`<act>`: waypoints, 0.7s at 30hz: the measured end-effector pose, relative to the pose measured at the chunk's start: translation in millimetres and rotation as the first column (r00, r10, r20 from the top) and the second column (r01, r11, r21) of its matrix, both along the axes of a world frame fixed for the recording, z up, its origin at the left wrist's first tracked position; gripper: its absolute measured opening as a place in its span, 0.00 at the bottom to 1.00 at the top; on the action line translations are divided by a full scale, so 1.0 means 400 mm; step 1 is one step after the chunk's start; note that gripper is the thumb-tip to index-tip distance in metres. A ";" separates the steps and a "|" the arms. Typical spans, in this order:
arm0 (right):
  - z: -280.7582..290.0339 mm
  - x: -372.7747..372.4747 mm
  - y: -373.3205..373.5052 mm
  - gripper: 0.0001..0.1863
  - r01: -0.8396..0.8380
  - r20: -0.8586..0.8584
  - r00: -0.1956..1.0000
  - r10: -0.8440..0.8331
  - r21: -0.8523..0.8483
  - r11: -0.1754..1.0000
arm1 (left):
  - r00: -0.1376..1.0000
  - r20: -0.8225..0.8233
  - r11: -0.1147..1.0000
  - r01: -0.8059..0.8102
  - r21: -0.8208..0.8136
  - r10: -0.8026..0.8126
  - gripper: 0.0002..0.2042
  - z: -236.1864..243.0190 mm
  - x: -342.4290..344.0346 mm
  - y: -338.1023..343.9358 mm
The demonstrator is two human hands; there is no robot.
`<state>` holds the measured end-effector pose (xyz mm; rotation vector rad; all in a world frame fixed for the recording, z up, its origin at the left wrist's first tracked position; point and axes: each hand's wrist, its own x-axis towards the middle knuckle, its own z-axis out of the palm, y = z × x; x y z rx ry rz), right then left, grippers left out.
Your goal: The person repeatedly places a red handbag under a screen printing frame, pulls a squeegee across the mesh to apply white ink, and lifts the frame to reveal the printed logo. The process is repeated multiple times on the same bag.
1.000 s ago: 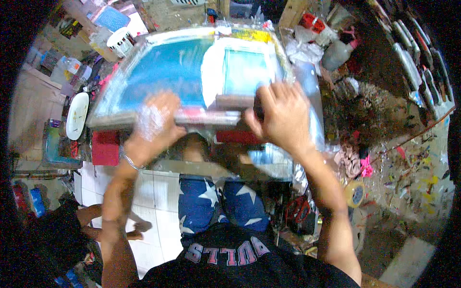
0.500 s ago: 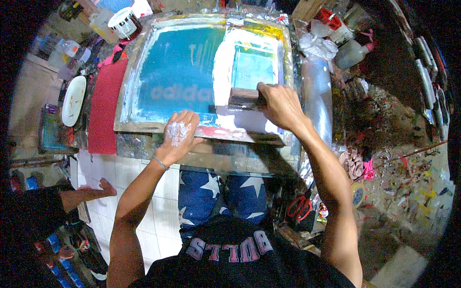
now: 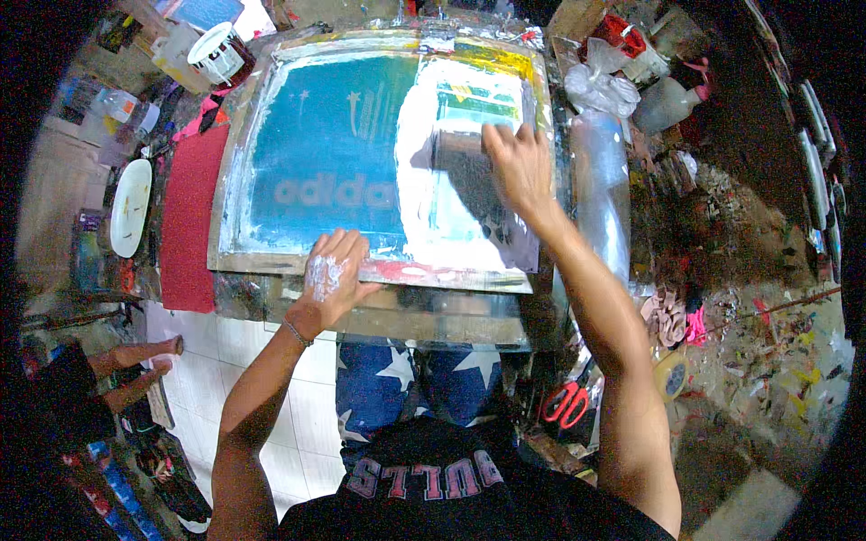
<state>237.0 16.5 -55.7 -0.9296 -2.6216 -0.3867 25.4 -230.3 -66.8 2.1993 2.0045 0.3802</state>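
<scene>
A screen printing frame (image 3: 307, 263) lies on the table before me, with blue mesh on its left and a white ink-smeared area on its right. My left hand (image 3: 336, 269), white ink on its back, grips the frame's near rail, thumb along the outer edge. My right hand (image 3: 520, 167) is closed on the end of a dark wooden squeegee (image 3: 458, 144), which stands across the blue window at the right of the screen. The hand hides part of the squeegee, and its shadow falls on the white ink.
Left of the frame lie a red strip (image 3: 191, 221), a white oval dish (image 3: 132, 208) and an ink-streaked bucket (image 3: 220, 52). To the right are a plastic bag (image 3: 600, 83), a spray bottle (image 3: 666, 110) and red-handled scissors (image 3: 566, 405). Another person's arms (image 3: 135, 365) show at left.
My right hand has moved the squeegee away from me, up the right part of the screen. My left hand stays on the near rail. The other person's arms have shifted.
</scene>
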 end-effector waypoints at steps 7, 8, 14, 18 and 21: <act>0.127 -0.103 0.252 0.14 -0.015 -0.064 0.998 0.000 -0.236 0.972 | 0.994 0.108 0.998 0.007 0.060 -0.014 0.26 -0.011 -0.013 -0.001; 0.128 -0.117 0.265 0.15 -0.013 -0.054 0.999 0.001 -0.231 0.973 | 0.993 0.120 0.999 0.010 0.042 -0.015 0.26 -0.008 -0.012 0.001; 0.091 -0.103 0.211 0.14 0.039 0.120 0.993 -0.006 -0.270 0.962 | 0.992 0.130 0.998 0.002 0.066 -0.011 0.25 0.003 -0.007 0.000; 0.093 -0.001 -0.003 0.07 -0.072 0.109 0.988 0.109 -0.300 0.951 | 0.992 0.127 0.998 -0.003 0.068 -0.006 0.24 -0.006 -0.006 -0.005; 0.098 0.069 -0.159 0.06 -0.088 0.081 0.989 0.124 -0.350 0.933 | 0.994 0.111 0.996 -0.011 0.088 0.001 0.25 -0.005 -0.002 -0.009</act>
